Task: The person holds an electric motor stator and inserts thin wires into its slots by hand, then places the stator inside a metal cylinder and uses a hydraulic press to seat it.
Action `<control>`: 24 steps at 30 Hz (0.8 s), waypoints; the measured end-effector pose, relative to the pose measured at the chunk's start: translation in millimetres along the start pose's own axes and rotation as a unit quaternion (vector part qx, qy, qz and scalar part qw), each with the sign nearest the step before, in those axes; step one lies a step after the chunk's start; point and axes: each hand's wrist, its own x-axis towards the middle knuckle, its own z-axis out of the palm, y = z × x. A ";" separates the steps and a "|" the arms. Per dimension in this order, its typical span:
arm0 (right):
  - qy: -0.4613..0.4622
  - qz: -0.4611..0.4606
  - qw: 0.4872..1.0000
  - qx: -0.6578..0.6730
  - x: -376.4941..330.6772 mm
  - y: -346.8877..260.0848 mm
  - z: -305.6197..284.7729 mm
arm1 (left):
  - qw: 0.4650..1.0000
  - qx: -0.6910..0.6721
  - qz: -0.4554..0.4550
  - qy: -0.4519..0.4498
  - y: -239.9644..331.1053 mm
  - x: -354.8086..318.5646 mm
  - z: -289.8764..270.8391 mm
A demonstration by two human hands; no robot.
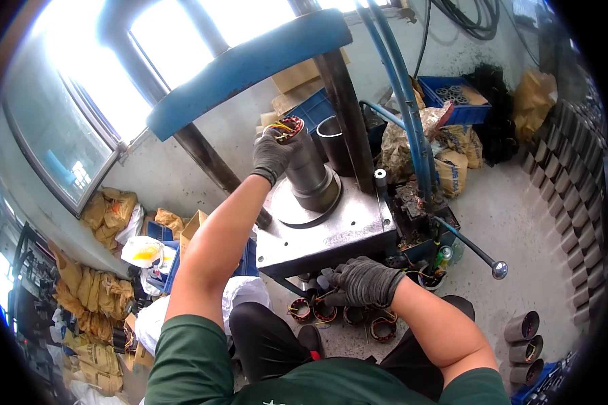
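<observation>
My left hand point(275, 155), in a dark grey work glove, closes around the side of a motor stator point(292, 127) with red-laced windings and yellow lead wires. The stator sits at the top of an upright steel cylinder point(306, 177), which stands on a round base on the press's metal table point(324, 237). My right hand point(368, 282), gloved the same way, is below the table's front edge with its fingers curled. Small pale pieces point(325, 279) show at its fingertips; what it holds is hidden. Several wound stators point(383, 329) lie on the floor beneath it.
The press has a blue top beam point(250, 71) and dark posts point(344, 111). A lever with a ball knob point(498, 270) juts out to the right. Metal sleeves point(522, 327) stand at lower right, near stacked sleeves point(571, 202). Sacks point(94, 293) lie at left.
</observation>
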 end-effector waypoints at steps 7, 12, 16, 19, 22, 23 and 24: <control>-0.044 0.020 0.999 -0.012 -3.1 -1.6 -1.3 | 0.997 -0.009 -0.003 0.078 0.5 -4.3 9.8; -0.069 0.032 0.997 -0.013 -5.3 -1.1 -3.3 | 0.994 -0.090 0.024 0.064 -8.6 -1.3 10.2; -0.014 0.008 1.000 -0.023 -7.3 -6.4 -6.4 | 0.997 -0.053 0.025 0.053 -21.6 4.2 6.8; -0.046 0.028 0.998 -0.031 -11.1 -9.5 -6.0 | 0.996 0.018 0.054 0.071 -4.2 -5.1 6.5; -0.035 0.008 0.998 -0.058 -14.1 -16.1 1.5 | 0.991 0.067 0.092 0.070 18.9 -17.3 -4.2; -0.042 -0.005 0.996 -0.076 -13.9 -19.7 3.5 | 0.988 0.093 0.101 0.070 18.8 -19.4 -7.6; -0.047 -0.009 0.996 -0.075 -14.8 -22.7 5.2 | 0.989 0.094 0.094 0.069 16.5 -19.5 -9.0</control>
